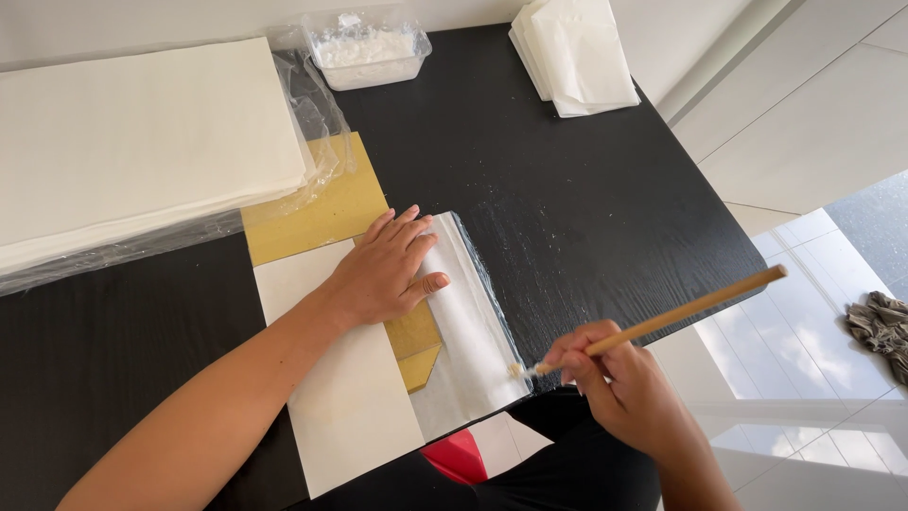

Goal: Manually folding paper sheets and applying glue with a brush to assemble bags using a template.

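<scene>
The left hand (383,270) lay flat, fingers spread and closed on nothing, pressing a thin white sheet (468,322) down onto the black table (586,189); it appeared placed there to keep the paper from sliding or curling under the brush. The right hand (619,378) had its grip closed around a slim wooden brush (662,320), held pencil-like low on the handle, probably for control, with the pale bristle tip touching the sheet's near right edge. The table beside that edge shone wet in a streak, apparently from paste carried past the paper. The sheet lay at the table's front, partly over a tan card (322,213) and beside a larger white sheet (340,397), which overhung the near edge. A clear tub of white paste (367,52) stood at the far side, well apart from the brush. A thick stack of white paper (132,142) on clear plastic wrap sat far left, and a smaller pile of folded sheets (572,52) rested at the far right corner.
</scene>
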